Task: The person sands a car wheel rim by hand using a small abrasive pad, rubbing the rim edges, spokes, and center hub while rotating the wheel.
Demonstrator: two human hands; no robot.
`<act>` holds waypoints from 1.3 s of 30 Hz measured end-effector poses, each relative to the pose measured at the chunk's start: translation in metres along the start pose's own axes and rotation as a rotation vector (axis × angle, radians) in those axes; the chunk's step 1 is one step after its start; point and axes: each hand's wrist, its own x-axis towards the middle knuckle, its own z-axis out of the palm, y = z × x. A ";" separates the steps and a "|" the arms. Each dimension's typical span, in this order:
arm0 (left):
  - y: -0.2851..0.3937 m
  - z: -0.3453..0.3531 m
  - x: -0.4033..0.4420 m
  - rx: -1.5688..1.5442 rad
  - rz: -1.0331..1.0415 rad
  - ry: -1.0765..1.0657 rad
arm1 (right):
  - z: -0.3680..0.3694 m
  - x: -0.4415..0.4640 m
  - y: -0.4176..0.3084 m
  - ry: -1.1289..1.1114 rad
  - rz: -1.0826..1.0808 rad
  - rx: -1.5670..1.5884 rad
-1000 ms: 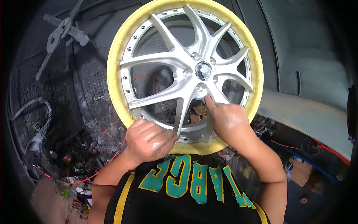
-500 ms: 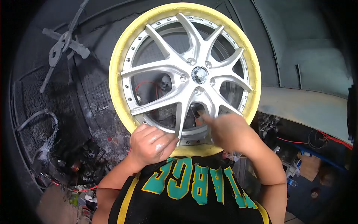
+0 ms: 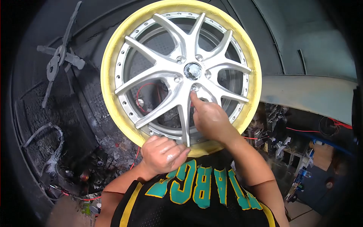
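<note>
A silver spoked wheel [image 3: 183, 96] with a patterned round centre cap [image 3: 192, 71] fills the upper middle. Yellow covering [image 3: 109, 72] runs around its outer rim. My left hand [image 3: 162, 154] is curled around the wheel's near edge, at the lower left beside the end of a spoke. My right hand [image 3: 210, 115] lies over the lower spokes, its index finger stretched to a bolt hole [image 3: 194, 87] just below the cap. The other fingers of that hand are folded, and whether anything is under them is hidden.
A grey cross-shaped metal piece [image 3: 60, 60] is at the upper left, above a curved coated hook [image 3: 56, 140]. A pale ledge [image 3: 302, 94] runs along the right. Below it are cluttered shelves [image 3: 291, 151], a brown cardboard piece [image 3: 322, 156] and red hose [image 3: 302, 130].
The wheel has shifted left in view and its spokes have turned slightly. My right hand moved away from the bolt hole area, then back up, its finger now at the hole.
</note>
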 end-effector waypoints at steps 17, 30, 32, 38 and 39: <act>-0.009 -0.007 0.003 0.107 0.076 -0.115 | 0.004 -0.022 0.022 -0.010 0.003 0.210; -0.013 -0.007 0.001 0.114 0.090 -0.152 | 0.007 -0.014 0.019 0.011 0.044 0.212; -0.013 -0.010 0.005 0.104 0.107 -0.155 | 0.001 -0.006 0.012 -0.058 0.166 0.165; -0.013 -0.010 0.001 0.115 0.073 -0.170 | 0.008 -0.011 0.019 0.021 0.051 0.156; -0.013 -0.010 0.001 0.109 0.084 -0.165 | 0.005 -0.002 0.014 -0.019 0.124 0.087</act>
